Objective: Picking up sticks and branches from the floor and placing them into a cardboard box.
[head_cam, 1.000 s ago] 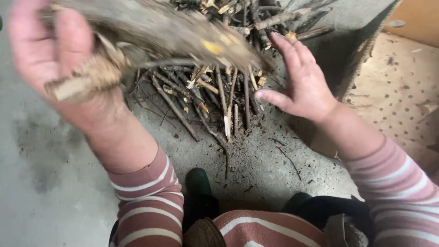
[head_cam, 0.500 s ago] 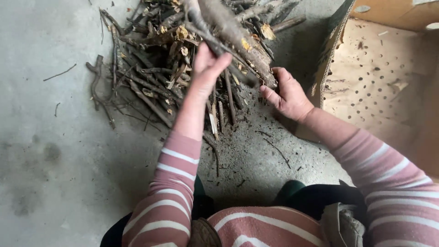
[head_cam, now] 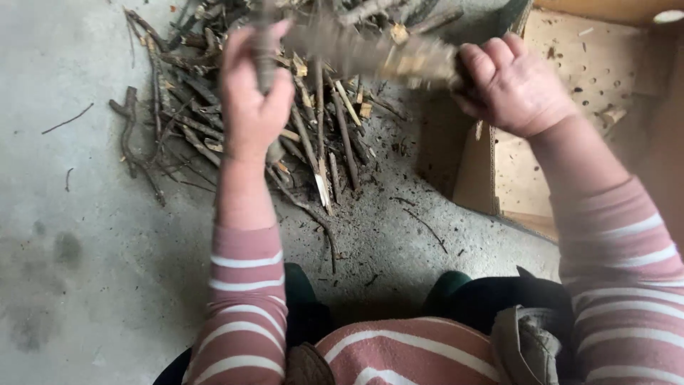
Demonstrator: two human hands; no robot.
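Left hand: the left hand (head_cam: 253,100) is raised over the heap, back toward the camera, arm stretched forward in a pink sleeve with white stripes (head_cam: 246,306); its fingers are clenched round a thin dark twig (head_cam: 262,53) that stands nearly upright and runs off past the fist

Right hand: the right hand (head_cam: 514,84) is lifted at the same height, knuckles up, wrist bent inward; it is closed in a fist on the end of a thick grey-brown piece of branch with pale broken wood (head_cam: 370,51) — blurred, so its surface detail cannot be told

Branch: it lies roughly level in the air between the two hands, above the heap; whether the left hand also touches it cannot be told

Heap: a loose pile of dry brown sticks and splintered twigs (head_cam: 214,121) lies on the ground under and ahead of the hands; a few stray twigs lie apart to the left

Surface: bare grey concrete floor (head_cam: 85,271), dusted with bark crumbs near the pile; darker stains at lower left

Surroundings: an open brown cardboard box (head_cam: 527,164) stands just right of the pile, below the right hand — wood bits lie on its bottom; the person's dark trousers (head_cam: 499,299) show at the lower edge
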